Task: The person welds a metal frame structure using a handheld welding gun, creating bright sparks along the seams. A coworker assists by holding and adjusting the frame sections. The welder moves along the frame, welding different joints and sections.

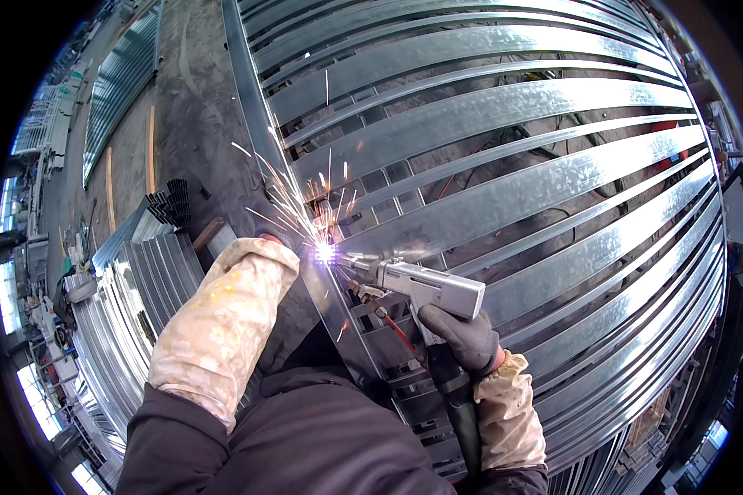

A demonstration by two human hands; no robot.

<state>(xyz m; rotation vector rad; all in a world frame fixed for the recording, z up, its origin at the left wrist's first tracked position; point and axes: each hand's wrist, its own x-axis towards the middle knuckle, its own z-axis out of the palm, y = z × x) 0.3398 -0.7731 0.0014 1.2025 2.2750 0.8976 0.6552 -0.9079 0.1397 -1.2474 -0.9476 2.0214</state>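
Observation:
A silver-and-black handheld welding gun is gripped by my right hand in a dark grey glove. Its nozzle points left, and a bright violet-white arc with flying sparks burns at the tip. The arc sits on the long edge rail of a metal frame, where a flat slat meets it. My left hand is beyond the pale, stained sleeve cuff, close to the arc on the rail's left side. Only a reddish bit of it shows; its fingers are hidden.
Many parallel galvanized slats fill the right side, with cables on the floor beneath. Stacked metal profiles lie left of my left arm. Further off are wooden strips and another slatted panel. A black hose runs down from the gun.

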